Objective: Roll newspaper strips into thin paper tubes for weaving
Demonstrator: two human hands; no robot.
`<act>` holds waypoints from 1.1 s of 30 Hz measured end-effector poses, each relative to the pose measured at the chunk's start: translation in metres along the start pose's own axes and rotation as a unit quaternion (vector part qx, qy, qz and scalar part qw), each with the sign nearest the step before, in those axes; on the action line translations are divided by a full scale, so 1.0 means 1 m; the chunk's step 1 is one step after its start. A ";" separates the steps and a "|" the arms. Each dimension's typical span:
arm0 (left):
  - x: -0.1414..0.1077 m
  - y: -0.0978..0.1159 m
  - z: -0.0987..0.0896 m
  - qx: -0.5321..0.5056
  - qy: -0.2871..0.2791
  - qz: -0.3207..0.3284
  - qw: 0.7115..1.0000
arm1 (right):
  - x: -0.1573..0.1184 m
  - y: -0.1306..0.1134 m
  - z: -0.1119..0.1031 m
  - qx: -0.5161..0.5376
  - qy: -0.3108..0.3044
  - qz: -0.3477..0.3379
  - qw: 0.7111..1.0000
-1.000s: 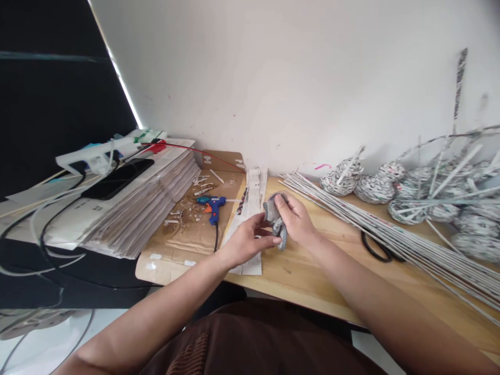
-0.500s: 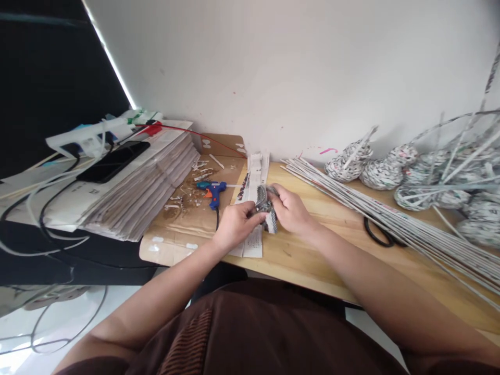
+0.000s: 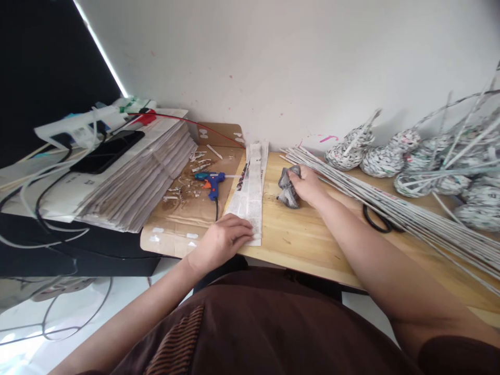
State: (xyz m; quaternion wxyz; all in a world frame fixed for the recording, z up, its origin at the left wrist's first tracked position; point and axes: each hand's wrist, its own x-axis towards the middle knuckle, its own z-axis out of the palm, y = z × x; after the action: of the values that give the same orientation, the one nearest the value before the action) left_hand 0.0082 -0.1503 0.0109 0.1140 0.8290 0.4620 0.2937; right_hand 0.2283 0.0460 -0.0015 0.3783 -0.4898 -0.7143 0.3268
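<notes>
My right hand [image 3: 305, 183] grips a crumpled grey cloth [image 3: 289, 194] on the wooden table, right of the newspaper strips. Long strips of newspaper [image 3: 252, 195] lie stacked from the wall side to the table's front edge. My left hand [image 3: 230, 237] rests on their near end, its fingers stretched out together across the paper. Just beyond my left hand, a blue glue gun [image 3: 214, 186] lies on a sheet of cardboard [image 3: 172, 237], its nozzle toward the strips.
A tall stack of paper [image 3: 133, 198] stands at the left, with a phone [image 3: 111, 151], a power strip [image 3: 78, 127] and cables on top. Rolled paper sticks [image 3: 375, 205] lie diagonally at the right over black-handled scissors [image 3: 377, 219]. Woven paper shapes [image 3: 385, 156] stand behind. Dried scraps litter the cardboard.
Both hands held the grey cloth together over the strips. My left hand has let go and come down onto the paper's near end; my right has carried the cloth rightward to the table.
</notes>
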 end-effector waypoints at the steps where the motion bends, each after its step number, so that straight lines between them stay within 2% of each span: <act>1: 0.000 0.000 0.000 0.005 -0.001 0.011 1.000 | 0.000 0.000 0.000 -0.015 0.007 -0.002 1.000; 5: -0.002 -0.001 -0.002 -0.003 -0.013 0.031 0.999 | -0.002 -0.007 -0.004 -0.111 -0.008 -0.021 0.994; 8: -0.004 -0.002 -0.001 -0.019 0.005 0.019 1.000 | -0.003 -0.013 -0.008 -0.180 -0.017 -0.033 0.983; 10: -0.004 -0.002 0.001 -0.048 0.030 -0.031 0.998 | -0.003 -0.016 -0.010 -0.219 -0.030 -0.034 0.975; 13: -0.001 -0.001 0.001 -0.096 0.079 -0.146 0.981 | -0.004 -0.016 -0.012 -0.239 -0.042 -0.030 0.970; 15: 0.002 -0.002 -0.001 -0.143 0.117 -0.204 0.961 | -0.004 -0.017 -0.014 -0.236 -0.043 -0.033 0.970; 18: 0.010 -0.003 -0.004 -0.252 0.182 -0.243 0.919 | -0.006 -0.017 -0.017 -0.259 -0.062 -0.030 0.963; 20: 0.017 -0.002 -0.007 -0.301 0.218 -0.245 0.895 | -0.009 -0.018 -0.018 -0.279 -0.079 -0.038 0.956; 22: 0.024 -0.001 -0.011 -0.315 0.249 -0.233 0.886 | -0.012 -0.021 -0.019 -0.297 -0.084 -0.073 0.948; 27: 0.038 0.006 -0.020 -0.292 0.285 -0.195 0.892 | -0.028 -0.048 -0.019 -0.339 0.018 -0.204 0.918; 30: 0.042 0.009 -0.022 -0.273 0.273 -0.179 0.905 | -0.038 -0.064 -0.018 -0.302 -0.026 -0.245 0.921; 33: 0.041 0.008 -0.023 -0.265 0.253 -0.178 0.913 | -0.041 -0.062 -0.020 -0.343 -0.111 -0.204 0.910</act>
State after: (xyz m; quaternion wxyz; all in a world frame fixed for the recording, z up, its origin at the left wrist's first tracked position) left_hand 0.0168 -0.1221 0.0483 0.2588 0.5703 0.5208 0.5802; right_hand 0.2270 -0.0099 0.0508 0.1640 -0.3933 -0.9042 0.0300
